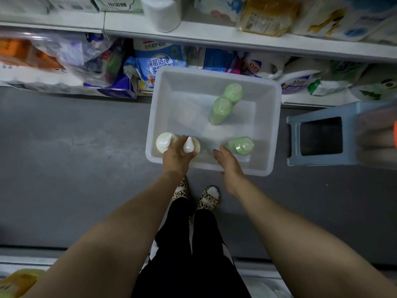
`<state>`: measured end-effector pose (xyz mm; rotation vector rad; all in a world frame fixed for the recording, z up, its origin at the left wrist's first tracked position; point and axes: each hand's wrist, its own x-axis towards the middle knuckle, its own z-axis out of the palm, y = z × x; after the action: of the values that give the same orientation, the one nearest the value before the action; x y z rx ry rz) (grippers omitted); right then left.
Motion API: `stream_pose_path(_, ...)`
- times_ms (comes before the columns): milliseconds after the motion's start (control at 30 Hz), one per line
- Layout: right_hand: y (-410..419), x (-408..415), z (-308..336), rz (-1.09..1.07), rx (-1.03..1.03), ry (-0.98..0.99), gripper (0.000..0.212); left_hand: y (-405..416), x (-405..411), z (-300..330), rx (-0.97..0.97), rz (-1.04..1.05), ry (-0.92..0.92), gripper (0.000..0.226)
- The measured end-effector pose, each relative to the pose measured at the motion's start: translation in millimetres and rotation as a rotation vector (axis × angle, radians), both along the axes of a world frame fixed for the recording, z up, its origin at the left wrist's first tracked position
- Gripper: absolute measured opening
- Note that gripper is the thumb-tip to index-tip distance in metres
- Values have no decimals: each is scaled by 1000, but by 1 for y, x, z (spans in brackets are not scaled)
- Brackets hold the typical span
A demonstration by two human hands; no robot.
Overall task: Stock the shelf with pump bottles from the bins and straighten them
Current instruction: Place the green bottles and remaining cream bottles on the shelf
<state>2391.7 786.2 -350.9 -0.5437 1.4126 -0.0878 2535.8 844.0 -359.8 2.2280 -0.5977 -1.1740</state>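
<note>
Left hand (176,154) curled round white pump bottle (190,146), lower left of bin (266,130). Right hand (227,162) spread, empty, reaching green bottle (241,145). Likely rigid, smooth, slippery; best gripped below pump.

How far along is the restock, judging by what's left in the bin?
Done: cannot tell; no stocked pump bottles show on the shelves in view.
In hand: the left hand grips one white pump bottle in the translucent bin; the right hand reaches, open, toward a green bottle.
Left: another white pump bottle and two more green bottles stand in the bin, plus straightening.
</note>
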Motion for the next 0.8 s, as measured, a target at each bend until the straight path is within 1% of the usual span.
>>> stream_pose_path(200, 1, 0, -1, 0, -9, 20, 58, -1, 2, -2, -5, 33, 11, 59)
stream_pose_path(367, 1, 0, 2, 16, -16, 19, 57, -7, 2, 0, -19, -57, -117, 53)
stream_pose_path(433, -1, 0, 5, 19, -20, 21, 57, -9, -1, 6, -78, -63, -130, 47)
stream_pose_path(500, -1, -1, 11, 17, -27, 22, 56, -12, -2, 16, -148, -48, -101, 45)
stream_pose_path(600, -4, 1, 26, -2, -49, 6, 55, -27, -3, 39, -199, -21, -63, 40)
stream_pose_path(733, -21, 2, 57, -107, -45, -10, 52, -55, 4, 83, -281, -15, -29, 35)
stream_pose_path(800, -35, 2, 77, -154, -56, -66, 51, -67, 9, 110, -337, 7, 13, 32)
